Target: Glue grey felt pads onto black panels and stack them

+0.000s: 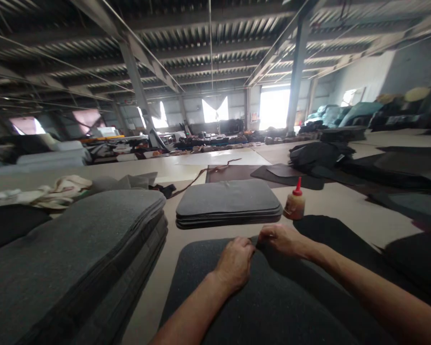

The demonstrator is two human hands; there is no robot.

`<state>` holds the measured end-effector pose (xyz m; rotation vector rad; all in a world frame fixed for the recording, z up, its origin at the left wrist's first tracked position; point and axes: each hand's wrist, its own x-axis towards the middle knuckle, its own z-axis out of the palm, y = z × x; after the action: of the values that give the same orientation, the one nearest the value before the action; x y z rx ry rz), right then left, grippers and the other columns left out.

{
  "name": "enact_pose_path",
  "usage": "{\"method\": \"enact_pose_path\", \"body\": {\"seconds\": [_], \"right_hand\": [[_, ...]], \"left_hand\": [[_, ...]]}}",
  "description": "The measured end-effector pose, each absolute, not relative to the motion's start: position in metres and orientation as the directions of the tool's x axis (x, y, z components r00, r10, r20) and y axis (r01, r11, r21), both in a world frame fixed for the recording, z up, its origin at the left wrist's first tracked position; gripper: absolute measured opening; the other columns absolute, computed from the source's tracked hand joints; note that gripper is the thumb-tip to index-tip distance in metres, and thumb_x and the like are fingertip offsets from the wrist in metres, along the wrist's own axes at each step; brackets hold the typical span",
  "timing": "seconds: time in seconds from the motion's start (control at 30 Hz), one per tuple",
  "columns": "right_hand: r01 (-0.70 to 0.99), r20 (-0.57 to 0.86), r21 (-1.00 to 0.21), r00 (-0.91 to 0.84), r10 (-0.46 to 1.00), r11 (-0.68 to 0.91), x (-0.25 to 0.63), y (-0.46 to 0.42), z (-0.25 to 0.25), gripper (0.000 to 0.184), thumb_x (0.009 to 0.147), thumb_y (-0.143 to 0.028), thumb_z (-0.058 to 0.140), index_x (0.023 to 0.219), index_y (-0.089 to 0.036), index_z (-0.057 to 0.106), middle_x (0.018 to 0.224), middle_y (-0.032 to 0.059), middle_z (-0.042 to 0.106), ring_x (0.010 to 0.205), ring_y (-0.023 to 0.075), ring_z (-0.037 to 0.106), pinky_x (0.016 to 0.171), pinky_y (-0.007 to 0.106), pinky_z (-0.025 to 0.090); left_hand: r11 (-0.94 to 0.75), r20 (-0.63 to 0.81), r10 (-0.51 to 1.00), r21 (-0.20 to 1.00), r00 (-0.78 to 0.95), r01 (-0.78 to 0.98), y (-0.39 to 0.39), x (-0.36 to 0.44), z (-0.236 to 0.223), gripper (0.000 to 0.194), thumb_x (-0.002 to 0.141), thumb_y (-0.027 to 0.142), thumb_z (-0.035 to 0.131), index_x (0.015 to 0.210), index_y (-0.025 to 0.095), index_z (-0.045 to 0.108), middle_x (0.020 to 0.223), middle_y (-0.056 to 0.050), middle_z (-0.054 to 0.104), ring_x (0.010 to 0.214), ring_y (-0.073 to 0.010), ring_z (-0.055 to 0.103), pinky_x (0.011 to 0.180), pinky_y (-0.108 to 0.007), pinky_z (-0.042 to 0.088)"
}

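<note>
Beige work table (359,211) here, a big one, pretty cluttered with dark sheet material. The room is a large industrial hall with a corrugated roof (179,52), steel columns and a really bright opening (275,108) in the far wall. Pale teal bundles (359,115) are piled over at the back right.

On the table there's a tall, slumping stack of dark grey pieces (75,239) at left, and a neater low stack (228,199) straight ahead. A red-tipped bottle (294,206) stands upright just beside that low one.

Now the hands: the dark panel (269,306) lies right under them, nearest the body, its far edge just short of the low stack. Left hand (236,261) and right hand (282,239) almost meet at that edge — the right looks to be pinching it between thumb and finger. The left rests on the panel, fingers curled, tips hidden — can't tell if it's gripping.
</note>
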<state>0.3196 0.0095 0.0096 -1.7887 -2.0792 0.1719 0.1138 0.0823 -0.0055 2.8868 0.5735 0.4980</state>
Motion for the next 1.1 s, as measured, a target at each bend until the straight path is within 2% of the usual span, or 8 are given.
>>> {"method": "enact_pose_path", "body": {"seconds": [0.2,0.33,0.67,1.0,1.1], "right_hand": [[0.898,0.338,-0.398,-0.048,0.94,0.19,0.317,0.019,-0.036,0.038,0.077,-0.005,0.043,0.101,-0.016,0.07,0.097,0.0083,0.064,0.1,0.0219,0.06,0.091,0.034,0.048],[0.875,0.398,-0.408,-0.088,0.913,0.263,0.32,0.016,-0.047,0.043,0.077,-0.004,0.043,0.107,-0.018,0.07,0.099,0.0079,0.06,0.1,0.0225,0.057,0.091,0.035,0.047],[0.94,0.299,-0.271,-0.125,0.946,0.21,0.312,0.016,-0.036,0.052,0.087,-0.004,0.042,0.13,-0.024,0.066,0.097,0.0089,0.054,0.091,0.0242,0.051,0.082,0.038,0.048],[0.964,0.237,-0.219,-0.1,0.966,0.154,0.303,0.016,-0.032,0.049,0.093,-0.006,0.04,0.132,-0.021,0.063,0.102,0.0107,0.053,0.095,0.0263,0.049,0.084,0.04,0.047],[0.962,0.244,-0.237,-0.077,0.967,0.136,0.304,0.018,-0.034,0.047,0.09,-0.004,0.04,0.127,-0.02,0.064,0.102,0.0103,0.054,0.096,0.0265,0.049,0.085,0.041,0.045]], "left_hand": [[-0.895,0.312,0.414,0.31,0.855,0.321,0.089,0.115,-0.028,0.026,0.096,0.014,0.048,0.112,0.019,0.068,0.112,-0.006,0.067,0.109,-0.0214,0.058,0.1,-0.036,0.051],[-0.885,0.287,0.418,0.343,0.862,0.315,0.092,0.116,-0.026,0.03,0.097,0.016,0.047,0.12,0.022,0.065,0.118,-0.006,0.066,0.112,-0.0237,0.057,0.102,-0.041,0.05],[-0.851,0.266,0.479,0.377,0.837,0.367,0.09,0.118,-0.026,0.036,0.094,0.016,0.046,0.127,0.02,0.06,0.133,-0.007,0.062,0.122,-0.0257,0.053,0.11,-0.046,0.046],[-0.823,0.243,0.525,0.387,0.815,0.415,0.087,0.119,-0.029,0.038,0.093,0.015,0.046,0.13,0.019,0.055,0.134,-0.008,0.06,0.125,-0.0276,0.051,0.111,-0.048,0.044],[-0.785,0.255,0.567,0.455,0.784,0.42,0.088,0.12,-0.031,0.039,0.09,0.013,0.048,0.128,0.019,0.05,0.132,-0.009,0.058,0.126,-0.0282,0.05,0.111,-0.051,0.042]]}}
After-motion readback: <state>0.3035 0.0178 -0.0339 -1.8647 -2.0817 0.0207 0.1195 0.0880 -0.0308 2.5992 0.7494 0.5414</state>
